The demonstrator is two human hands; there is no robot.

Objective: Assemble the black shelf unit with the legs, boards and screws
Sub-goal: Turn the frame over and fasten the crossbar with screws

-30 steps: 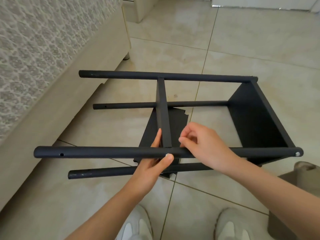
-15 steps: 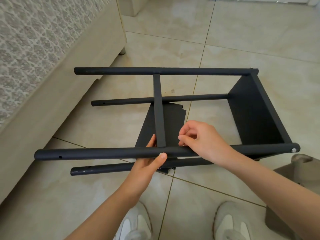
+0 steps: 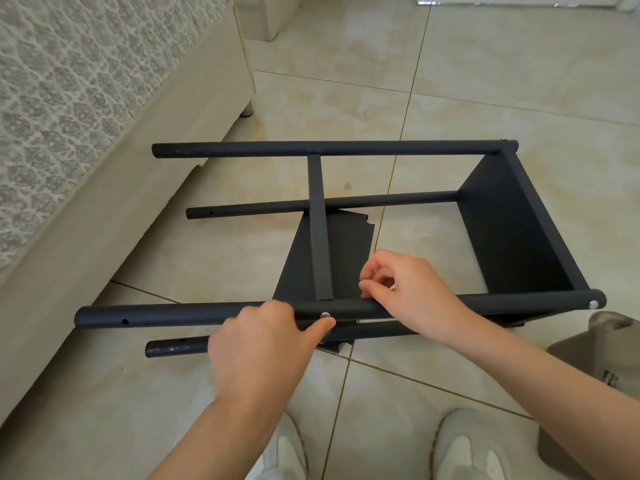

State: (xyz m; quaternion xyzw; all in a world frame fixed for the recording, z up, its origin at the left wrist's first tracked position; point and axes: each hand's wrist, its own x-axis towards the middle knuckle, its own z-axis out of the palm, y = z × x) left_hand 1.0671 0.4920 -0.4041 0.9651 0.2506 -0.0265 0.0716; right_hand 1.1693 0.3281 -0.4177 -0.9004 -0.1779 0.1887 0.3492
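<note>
Black and half built, the shelf unit lies on its side on a tiled floor, its four legs running left to right, seen from the head camera of a person standing over it in pale shoes. An end board closes the right end, fixed to the near leg by a silver end screw; a middle board spans the frame halfway along. The left hand, blurred by motion, now sits on the near side of that leg, fingers apparently folded over it and thumb tip just under a screw at the middle board's joint. Half a second ago this hand reached up from below and its thumb covered that spot. The head now shows bare, which suggests the screw is started in its hole and awaits tightening. The right hand stays draped over the leg just right of the board, fingers curled, thumb and forefinger pinched; what they pinch, if anything, cannot be told. A hole near the leg's left end stands unfilled, so another board is likely still to come. A patterned upholstered base runs along the left.
</note>
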